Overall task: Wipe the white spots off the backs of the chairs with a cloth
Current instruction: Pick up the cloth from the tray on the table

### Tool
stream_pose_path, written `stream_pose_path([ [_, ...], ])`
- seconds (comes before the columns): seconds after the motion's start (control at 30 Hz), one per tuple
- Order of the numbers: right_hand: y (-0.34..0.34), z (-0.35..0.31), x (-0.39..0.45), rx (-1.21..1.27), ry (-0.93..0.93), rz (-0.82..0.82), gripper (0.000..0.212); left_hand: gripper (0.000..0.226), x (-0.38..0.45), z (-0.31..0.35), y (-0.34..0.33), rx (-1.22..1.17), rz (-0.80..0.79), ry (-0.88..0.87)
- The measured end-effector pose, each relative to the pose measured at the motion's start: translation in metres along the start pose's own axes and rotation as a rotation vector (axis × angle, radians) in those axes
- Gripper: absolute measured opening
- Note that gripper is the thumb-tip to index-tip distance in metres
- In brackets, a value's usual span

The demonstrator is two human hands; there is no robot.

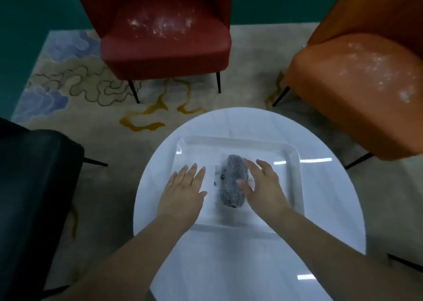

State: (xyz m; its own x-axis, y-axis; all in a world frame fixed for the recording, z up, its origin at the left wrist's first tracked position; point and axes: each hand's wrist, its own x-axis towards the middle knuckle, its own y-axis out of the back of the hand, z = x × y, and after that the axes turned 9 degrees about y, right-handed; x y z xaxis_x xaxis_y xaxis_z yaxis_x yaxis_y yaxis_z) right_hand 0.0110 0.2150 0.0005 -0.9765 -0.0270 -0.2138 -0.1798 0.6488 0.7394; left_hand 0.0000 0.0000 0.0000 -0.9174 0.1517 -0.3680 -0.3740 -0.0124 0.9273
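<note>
A grey fuzzy cloth (232,181), rolled up, lies in a clear tray (293,163) on the round white table (320,209). My right hand (263,186) hovers at the cloth's right side, fingers straight, thumb at its edge. My left hand (184,191) is flat and open over the tray's left part, apart from the cloth. A red chair (164,53) stands beyond the table with white spots (160,23) on its seat. To the right an orange chair (357,90) carries white spots (377,72) too.
A black chair (34,186) stands at the left, close to the table. A patterned beige and blue rug (91,90) covers the floor under the chairs. Dark green floor lies behind the red chair.
</note>
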Motion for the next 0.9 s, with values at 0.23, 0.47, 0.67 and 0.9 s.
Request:
stream_pose_path([
  [0.23, -0.045, 0.001, 0.022, -0.119, -0.09, 0.061, 0.065, 0.062, 0.033, -0.002, -0.036, 0.024, 0.024, -0.044],
  [0.47, -0.053, -0.006, 0.033, -0.079, -0.076, 0.018, 0.069, 0.062, 0.04, -0.007, -0.042, 0.029, -0.001, -0.053],
  [0.67, -0.042, -0.003, 0.037, 0.111, -0.103, -0.007, 0.068, 0.061, 0.036, -0.008, -0.033, -0.017, -0.049, -0.047],
  [0.9, -0.009, -0.031, 0.006, 0.286, -0.12, -0.057, 0.06, 0.058, -0.002, -0.024, 0.005, -0.06, -0.044, -0.053],
])
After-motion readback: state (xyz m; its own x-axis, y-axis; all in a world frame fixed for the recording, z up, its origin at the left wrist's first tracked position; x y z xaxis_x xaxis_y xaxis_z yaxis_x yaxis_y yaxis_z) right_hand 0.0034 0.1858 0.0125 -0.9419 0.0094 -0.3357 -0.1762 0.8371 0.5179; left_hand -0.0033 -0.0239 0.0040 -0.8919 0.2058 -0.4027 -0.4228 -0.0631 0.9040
